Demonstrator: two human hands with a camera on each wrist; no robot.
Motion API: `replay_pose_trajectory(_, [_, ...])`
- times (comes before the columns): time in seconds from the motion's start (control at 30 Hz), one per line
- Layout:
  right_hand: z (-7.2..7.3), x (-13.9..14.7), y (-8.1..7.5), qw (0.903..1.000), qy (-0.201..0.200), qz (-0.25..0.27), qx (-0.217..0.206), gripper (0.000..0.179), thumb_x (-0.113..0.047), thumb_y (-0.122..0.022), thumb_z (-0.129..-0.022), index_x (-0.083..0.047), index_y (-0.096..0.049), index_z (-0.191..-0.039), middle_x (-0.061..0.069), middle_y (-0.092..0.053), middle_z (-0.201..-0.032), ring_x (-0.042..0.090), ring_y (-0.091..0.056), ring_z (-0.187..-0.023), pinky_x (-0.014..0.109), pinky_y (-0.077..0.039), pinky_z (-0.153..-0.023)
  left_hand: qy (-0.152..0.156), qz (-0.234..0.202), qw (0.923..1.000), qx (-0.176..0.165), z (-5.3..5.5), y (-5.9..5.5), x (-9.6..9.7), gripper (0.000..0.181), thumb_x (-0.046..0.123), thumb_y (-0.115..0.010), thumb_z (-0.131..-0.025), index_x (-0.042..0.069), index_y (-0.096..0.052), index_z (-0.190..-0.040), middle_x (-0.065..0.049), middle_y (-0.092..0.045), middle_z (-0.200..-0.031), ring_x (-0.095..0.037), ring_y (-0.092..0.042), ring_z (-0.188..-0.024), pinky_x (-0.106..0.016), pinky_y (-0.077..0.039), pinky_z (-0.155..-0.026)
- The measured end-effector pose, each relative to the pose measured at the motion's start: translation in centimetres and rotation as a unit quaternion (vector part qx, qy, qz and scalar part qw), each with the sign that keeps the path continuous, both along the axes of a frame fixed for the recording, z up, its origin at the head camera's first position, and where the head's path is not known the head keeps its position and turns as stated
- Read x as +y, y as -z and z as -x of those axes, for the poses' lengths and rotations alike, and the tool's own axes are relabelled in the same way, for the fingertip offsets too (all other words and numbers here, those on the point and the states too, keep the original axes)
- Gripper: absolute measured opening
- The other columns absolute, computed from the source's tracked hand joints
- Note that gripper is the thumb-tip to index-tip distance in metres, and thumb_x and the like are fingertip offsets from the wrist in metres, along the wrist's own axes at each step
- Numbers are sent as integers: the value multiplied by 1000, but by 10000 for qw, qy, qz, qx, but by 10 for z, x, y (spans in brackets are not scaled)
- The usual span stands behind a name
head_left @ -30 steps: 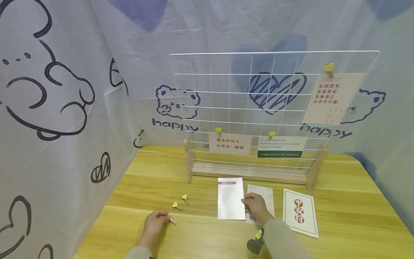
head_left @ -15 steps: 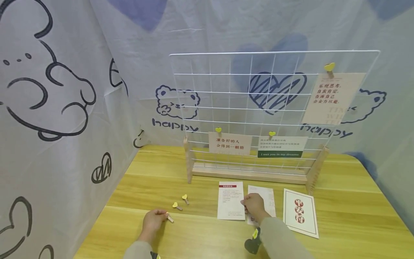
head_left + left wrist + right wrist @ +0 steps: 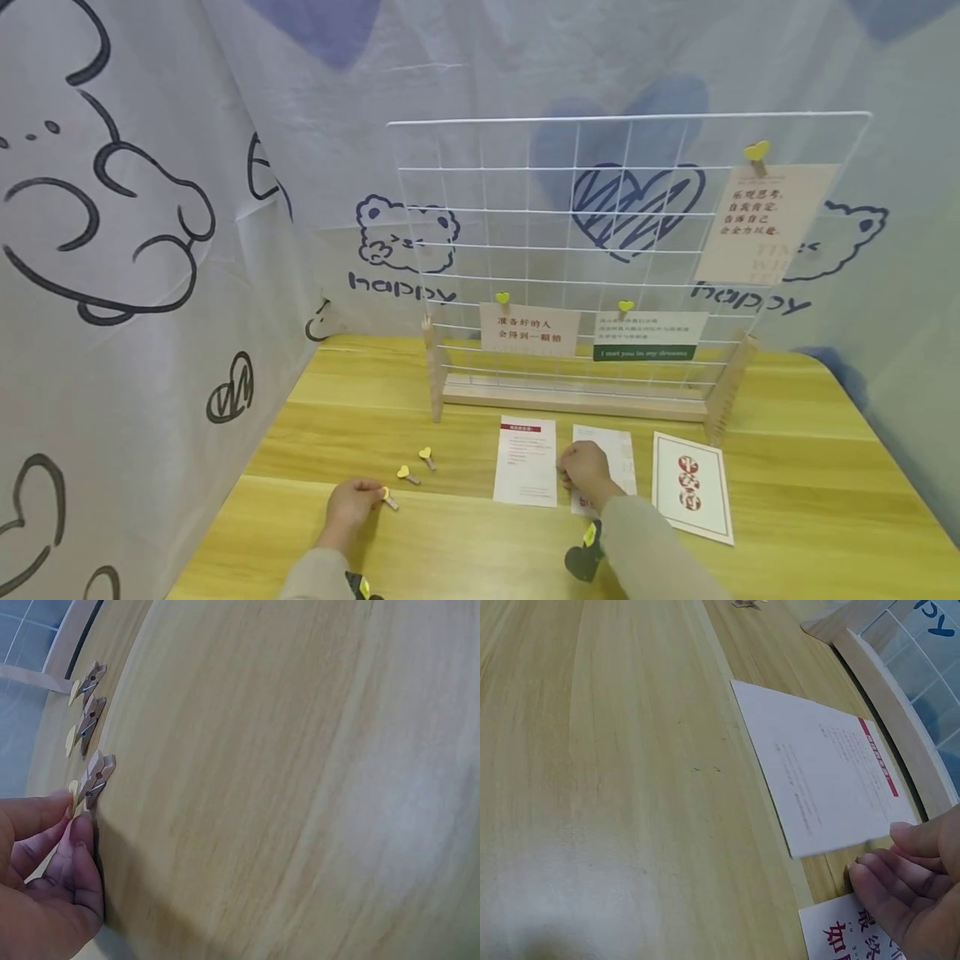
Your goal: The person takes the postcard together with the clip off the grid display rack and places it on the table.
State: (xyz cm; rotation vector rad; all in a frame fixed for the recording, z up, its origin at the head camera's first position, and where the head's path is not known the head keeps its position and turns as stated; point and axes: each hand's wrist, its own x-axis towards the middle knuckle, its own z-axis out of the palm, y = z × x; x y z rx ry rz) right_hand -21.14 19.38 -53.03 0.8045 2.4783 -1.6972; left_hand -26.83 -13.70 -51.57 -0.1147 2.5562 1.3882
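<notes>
My left hand (image 3: pixel 351 510) pinches a small wooden clothespin (image 3: pixel 94 778) by its yellow heart, low over the table. Two similar clothespins, one nearer (image 3: pixel 408 475) and one farther (image 3: pixel 427 457), lie just beyond it. A white card with a red header strip (image 3: pixel 527 462) lies flat in front of the grid rack. Right at that card's edge is my right hand (image 3: pixel 587 472), its fingers loosely curled and the thumb tip at the edge. Beneath this hand, partly covered, lies another card with red characters (image 3: pixel 847 930).
A white wire grid (image 3: pixel 551 208) stands in a wooden base (image 3: pixel 577 400), bearing a large pink card (image 3: pixel 765 221), a small pink card (image 3: pixel 528 331) and a green-and-white card (image 3: pixel 649 336) under yellow heart clips. A bordered card (image 3: pixel 693 487) lies at right on the wooden table (image 3: pixel 825 500).
The red-header card, tilted up a second ago, now lies flat and slightly farther left. My left hand has drawn a little leftward with its clothespin. My right hand stays near the card's edge.
</notes>
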Motion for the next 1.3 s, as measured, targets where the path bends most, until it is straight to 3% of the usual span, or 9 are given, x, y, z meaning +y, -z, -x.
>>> replay_pose_trajectory(0.23, [-5,9,-1,9993,-178,233,221,7,2,-49,-78,7,-54,-79,11,-56,-65,16,-54,-55,26,-49,-51,81,-134,9996,-255,1,-4,-4,20,7,-55,-81,-9,-56,-93,-10,-58,-82,-22,-54,-75,-33,-45,-65])
replay_pose_trajectory(0.43, [-10,17,-10,9988,-246,249,339,9,-1,-49,-81,6,-56,-81,12,-57,-69,17,-53,-58,28,-48,-53,241,-349,9989,-177,1,-16,-2,29,12,-50,-86,-9,-51,-106,-16,-57,-95,-28,-52,-87,-39,-43,-74])
replay_pose_trajectory(0.67, [-10,27,-25,9980,-110,409,463,16,-6,-52,-83,7,-56,-92,13,-58,-86,21,-56,-73,31,-49,-65,499,-532,9973,-33,5,-38,9,35,19,-50,-87,-6,-49,-112,-17,-54,-103,-31,-49,-96,-44,-40,-81])
replay_pose_trajectory(0.93, [-11,42,-42,9959,-215,320,823,24,-8,-54,-83,9,-55,-100,18,-58,-93,23,-58,-78,31,-49,-68,788,-838,9932,160,15,-62,27,34,22,-52,-86,-2,-51,-110,-15,-53,-105,-28,-49,-97,-42,-40,-84])
replay_pose_trajectory(1.3, [-12,64,-90,9899,-627,430,1199,34,-10,-50,-86,11,-46,-113,26,-52,-106,35,-53,-94,37,-45,-79,1333,-1355,9816,195,26,-106,67,35,25,-54,-85,2,-52,-112,-13,-51,-109,-25,-48,-101,-39,-38,-88])
